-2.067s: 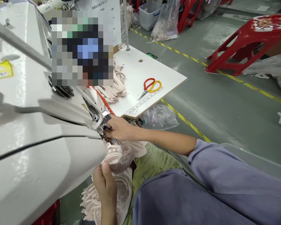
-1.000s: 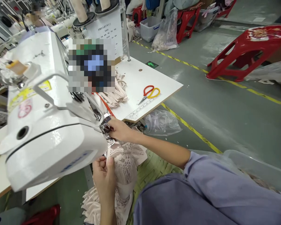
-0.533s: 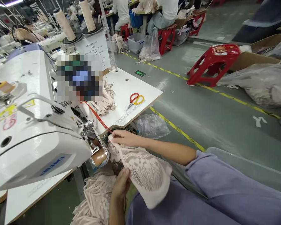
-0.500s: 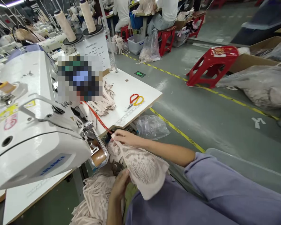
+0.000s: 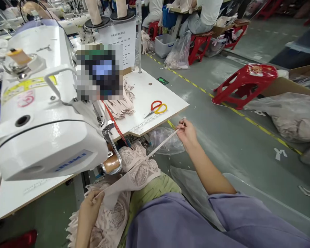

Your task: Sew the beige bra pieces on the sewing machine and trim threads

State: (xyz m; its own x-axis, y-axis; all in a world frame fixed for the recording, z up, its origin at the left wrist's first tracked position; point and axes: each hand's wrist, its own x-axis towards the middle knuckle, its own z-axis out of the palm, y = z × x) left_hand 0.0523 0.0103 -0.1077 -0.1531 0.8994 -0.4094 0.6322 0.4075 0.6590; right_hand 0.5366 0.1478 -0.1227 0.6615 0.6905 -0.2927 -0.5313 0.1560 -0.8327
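Note:
A pale pink lace bra (image 5: 141, 174) stretches across my lap between both hands. My left hand (image 5: 91, 206) is closed on its band at the lower left. Out to the right, my right hand (image 5: 187, 132) pinches the end of a narrow strap (image 5: 162, 144) and holds it taut. The bra's far cup lies close to the arm of a white sewing machine (image 5: 51, 137). More pale lace pieces (image 5: 105, 224) hang in a heap below my left hand.
On the white table (image 5: 170, 94) lie red-and-yellow scissors (image 5: 157, 107), a clear ruler (image 5: 144, 124) and a pile of pale straps (image 5: 121, 106). A red stool (image 5: 248, 82) and plastic bags (image 5: 291, 117) stand on the floor at right. Other people sit at the back.
My right hand has moved right and up, drawing the strap out straight. My left hand has moved down and left with the band, so the bra is now spread open. The view has shifted slightly.

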